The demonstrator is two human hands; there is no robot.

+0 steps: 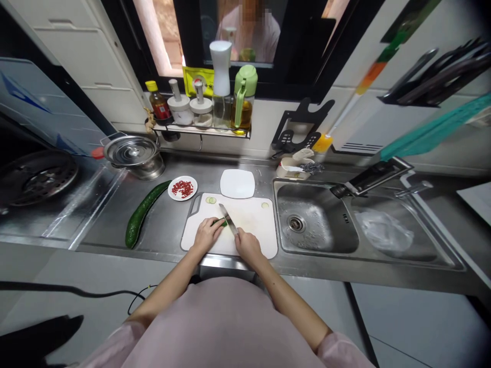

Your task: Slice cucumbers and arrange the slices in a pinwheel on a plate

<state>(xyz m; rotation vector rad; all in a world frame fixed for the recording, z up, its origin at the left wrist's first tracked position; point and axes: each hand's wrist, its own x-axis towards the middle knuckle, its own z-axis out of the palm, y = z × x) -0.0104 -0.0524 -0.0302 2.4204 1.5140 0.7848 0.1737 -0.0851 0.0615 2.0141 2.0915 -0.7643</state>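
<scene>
My right hand (248, 244) is closed round the handle of a kitchen knife (227, 219), whose blade points up and left over the white cutting board (264, 232). Beside the blade, my left hand (208, 234) presses a short piece of cucumber (219, 223) onto the board, its fingers covering most of it. Two pale cucumber slices (210, 200) lie at the board's upper left, and one slice (265, 205) at its upper right. Past the top edge sits a plain white plate (237, 183).
Left of the board lie a long green cucumber (143, 217) and a white dish of chopped red bits (183, 188). A lidded steel pot (134, 153) stands farther back. The sink (318, 220) is to the right; a rack of seasoning bottles (201, 129) hangs behind.
</scene>
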